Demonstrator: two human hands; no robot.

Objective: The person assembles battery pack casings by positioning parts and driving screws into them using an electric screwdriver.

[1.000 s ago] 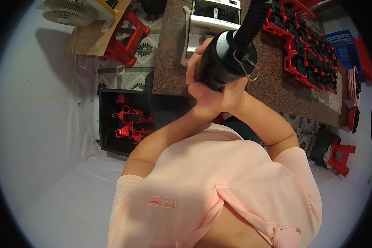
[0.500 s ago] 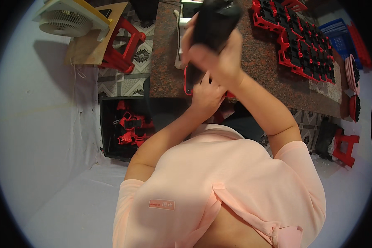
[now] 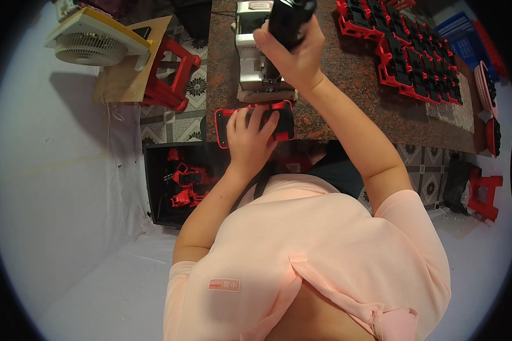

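My right hand (image 3: 301,59) is closed round a black handheld tool (image 3: 289,23) that looks like a power screwdriver, its upper end cut off by the frame. It hangs over a silver and white tabletop machine (image 3: 251,62); where its tip sits is hard to make out. Flat at the table's near edge lies a red-rimmed black plastic part (image 3: 226,125), roughly rectangular. My left hand (image 3: 249,139) rests on that part with fingers spread, hiding its middle.
Red-and-black parts (image 3: 409,62) stand in rows on the speckled stone table (image 3: 335,113), right. A black bin (image 3: 159,219) holding red pieces is below left. Left are a fan (image 3: 91,45) and a red stool (image 3: 179,74). Blue and red baskets (image 3: 466,48) stand far right.
My right hand has drawn the tool away from the red-rimmed part, up over the machine. My left hand has moved left along with the part, its fingers now spread on top.
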